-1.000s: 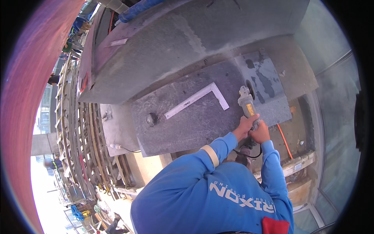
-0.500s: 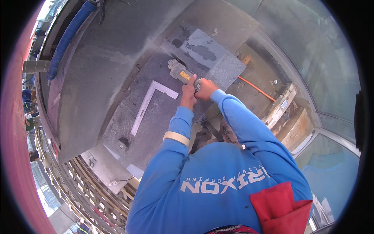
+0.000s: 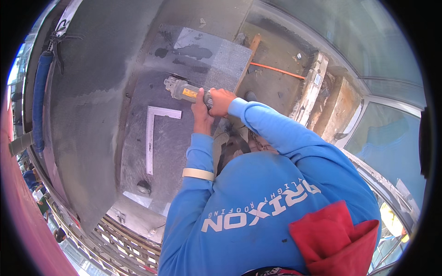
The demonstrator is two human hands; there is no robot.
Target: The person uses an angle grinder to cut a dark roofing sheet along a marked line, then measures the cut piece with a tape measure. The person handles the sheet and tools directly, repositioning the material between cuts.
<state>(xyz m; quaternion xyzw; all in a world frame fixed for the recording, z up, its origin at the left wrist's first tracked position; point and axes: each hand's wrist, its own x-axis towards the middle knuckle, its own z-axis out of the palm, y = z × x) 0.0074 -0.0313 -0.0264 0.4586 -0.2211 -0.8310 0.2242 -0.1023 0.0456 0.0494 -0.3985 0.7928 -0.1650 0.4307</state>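
Both hands are closed on an angle grinder (image 3: 177, 88) with a grey body and a yellow label. My left hand (image 3: 201, 112) wraps the body behind that label. Just to its right, my right hand (image 3: 221, 101) grips the rear end. The grinder's thin disc (image 3: 178, 76) shows edge-on at the far side of the head, over a grey slab (image 3: 138, 96); whether it touches the surface I cannot tell. A pale metal carpenter's square (image 3: 150, 138) lies flat on the slab, left of my left forearm. Nearer the slab's front end sits a small dark round object (image 3: 143, 186).
An orange cord or rod (image 3: 276, 70) stretches right from a wooden strip (image 3: 248, 62). Rough timber (image 3: 311, 87) stands beside glass panels at right. A blue tube-shaped tool (image 3: 40, 101) lies at far left. Slatted wood (image 3: 131, 244) is at lower left.
My view has turned, so the slab, square and surroundings appear rotated and shifted left. Both hands keep their hold on the grinder, which now appears farther left in the picture.
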